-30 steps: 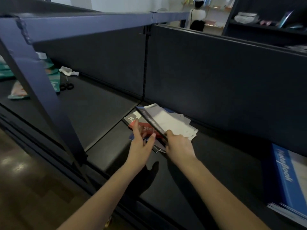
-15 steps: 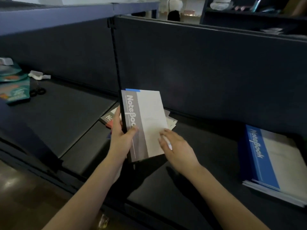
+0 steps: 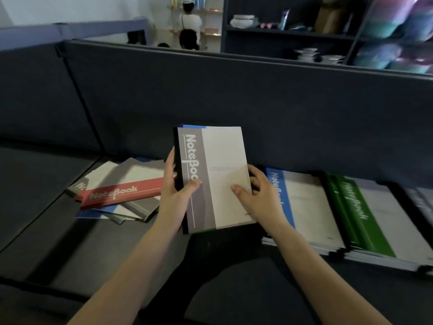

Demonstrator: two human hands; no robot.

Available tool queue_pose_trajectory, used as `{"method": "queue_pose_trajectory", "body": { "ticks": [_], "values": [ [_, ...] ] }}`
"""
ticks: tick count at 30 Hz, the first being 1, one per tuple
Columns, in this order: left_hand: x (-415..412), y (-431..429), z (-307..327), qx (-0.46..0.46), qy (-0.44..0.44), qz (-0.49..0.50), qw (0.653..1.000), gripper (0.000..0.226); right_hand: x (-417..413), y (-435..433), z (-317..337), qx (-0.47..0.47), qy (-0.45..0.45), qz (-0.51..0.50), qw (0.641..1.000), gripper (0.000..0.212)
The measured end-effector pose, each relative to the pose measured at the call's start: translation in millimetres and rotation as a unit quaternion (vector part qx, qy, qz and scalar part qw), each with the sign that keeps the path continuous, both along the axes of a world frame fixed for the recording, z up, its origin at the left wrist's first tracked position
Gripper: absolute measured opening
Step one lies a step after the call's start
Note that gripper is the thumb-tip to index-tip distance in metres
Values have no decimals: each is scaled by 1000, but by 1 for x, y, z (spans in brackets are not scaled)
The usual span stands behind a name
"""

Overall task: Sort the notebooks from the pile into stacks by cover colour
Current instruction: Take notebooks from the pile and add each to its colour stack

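Note:
I hold a small bundle of notebooks upright above the shelf, a grey-spined notebook [image 3: 218,160] in front with blue and green edges showing behind it. My left hand [image 3: 175,195] grips the bundle's spine side, thumb on the cover. My right hand [image 3: 257,195] grips its right edge, thumb on the white cover, fingers behind. To the left lies the loose pile [image 3: 121,191], with a red-spined notebook [image 3: 121,191] on top of grey and blue ones. To the right sit a blue stack [image 3: 302,207] and a green stack [image 3: 365,214].
A dark shelf surface [image 3: 58,242] carries everything, backed by a dark panel [image 3: 257,102]. Another stack's edge [image 3: 421,198] shows at the far right. Behind the panel stand shelves with goods and a person [image 3: 191,26] far off.
The bundle has been lifted off the pile and turned cover-up. My right hand moved from beside it onto its right edge. The view swung right, showing the green stack.

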State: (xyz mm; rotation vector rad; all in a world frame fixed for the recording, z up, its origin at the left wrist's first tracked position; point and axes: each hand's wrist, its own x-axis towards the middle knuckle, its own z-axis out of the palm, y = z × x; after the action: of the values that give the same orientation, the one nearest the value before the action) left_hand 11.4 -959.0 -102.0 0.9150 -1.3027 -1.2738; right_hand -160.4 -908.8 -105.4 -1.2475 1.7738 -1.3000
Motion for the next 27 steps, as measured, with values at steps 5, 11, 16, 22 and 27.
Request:
{"method": "queue_pose_trajectory", "body": {
  "ticks": [5,11,16,22,27],
  "values": [
    [-51,14,5,-22,-5,-56,998,81,-47,26,3,-40,-22,-35,998,49],
    [-119,42,10,-29,17,-132,991,80,-105,71,7,-107,-49,-145,982,34],
    [-180,76,7,-8,31,-156,987,48,-161,109,6,-98,-96,-201,970,17],
    [-241,116,-2,-15,13,-157,987,42,-219,154,1,-93,-118,-223,963,13],
    [-284,139,-10,-53,-23,-137,989,43,-263,183,-3,-90,-70,-252,961,11]
  ]
}}
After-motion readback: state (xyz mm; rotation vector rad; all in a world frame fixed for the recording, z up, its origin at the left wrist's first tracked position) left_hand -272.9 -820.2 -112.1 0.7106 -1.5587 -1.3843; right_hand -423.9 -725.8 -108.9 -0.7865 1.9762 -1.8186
